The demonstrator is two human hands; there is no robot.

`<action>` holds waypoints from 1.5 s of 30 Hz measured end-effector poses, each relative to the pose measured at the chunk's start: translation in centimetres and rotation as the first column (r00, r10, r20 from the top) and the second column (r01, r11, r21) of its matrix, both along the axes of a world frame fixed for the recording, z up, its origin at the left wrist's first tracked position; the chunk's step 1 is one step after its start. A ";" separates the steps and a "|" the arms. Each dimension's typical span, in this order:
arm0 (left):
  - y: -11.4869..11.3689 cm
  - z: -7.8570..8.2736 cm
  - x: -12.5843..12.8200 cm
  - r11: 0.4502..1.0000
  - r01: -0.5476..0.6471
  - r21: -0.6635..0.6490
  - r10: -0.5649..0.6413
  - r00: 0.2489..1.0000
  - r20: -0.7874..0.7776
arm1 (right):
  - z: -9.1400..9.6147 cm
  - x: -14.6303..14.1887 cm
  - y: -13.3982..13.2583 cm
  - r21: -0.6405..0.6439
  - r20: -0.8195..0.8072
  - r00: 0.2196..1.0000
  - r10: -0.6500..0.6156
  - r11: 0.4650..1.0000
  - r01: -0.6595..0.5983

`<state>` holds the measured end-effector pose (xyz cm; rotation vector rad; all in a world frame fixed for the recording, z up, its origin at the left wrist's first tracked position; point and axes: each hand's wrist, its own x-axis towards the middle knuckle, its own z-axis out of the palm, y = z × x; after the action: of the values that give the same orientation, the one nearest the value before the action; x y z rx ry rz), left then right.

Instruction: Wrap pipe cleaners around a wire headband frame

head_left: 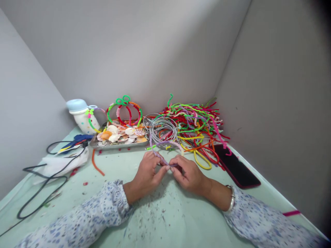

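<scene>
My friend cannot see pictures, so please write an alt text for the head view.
A person's left hand and right hand hold a purple fuzzy stem over a pale green table. Beyond lie a metal tray of seashells, coiled grey wire and a heap of colourful fuzzy stems, with a white bottle at left and a dark phone at right.

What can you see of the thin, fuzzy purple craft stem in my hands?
The thin, fuzzy purple craft stem looks like soft pipe-cleaner material. It is bent: one stretch rises above the bare left hand, while another arches toward the bare right hand, fading to pale pink and cream there. Its lower part is pinched in the grip of both hands, above the pale green tabletop. The hands hide some of it; I can't tell whether it's one piece or several joined.
</scene>
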<state>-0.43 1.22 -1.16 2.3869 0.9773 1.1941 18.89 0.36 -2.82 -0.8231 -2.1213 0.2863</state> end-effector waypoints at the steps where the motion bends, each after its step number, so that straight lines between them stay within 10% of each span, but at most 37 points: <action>1: 0.0 0.1 0.0 1.000 -0.004 -0.018 0.004 1.000 -0.008 | 0.0 0.0 0.0 -0.001 0.005 1.000 -0.003 1.000 0.003; 45: -0.3 0.3 0.7 0.982 -0.155 -0.104 0.142 0.983 -0.116 | -0.1 -0.5 0.0 -0.081 0.019 0.999 -0.049 0.995 0.050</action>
<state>0.31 0.90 -0.88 2.3444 1.2427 1.0369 18.39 0.35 -2.94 -0.9268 -2.1136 0.3424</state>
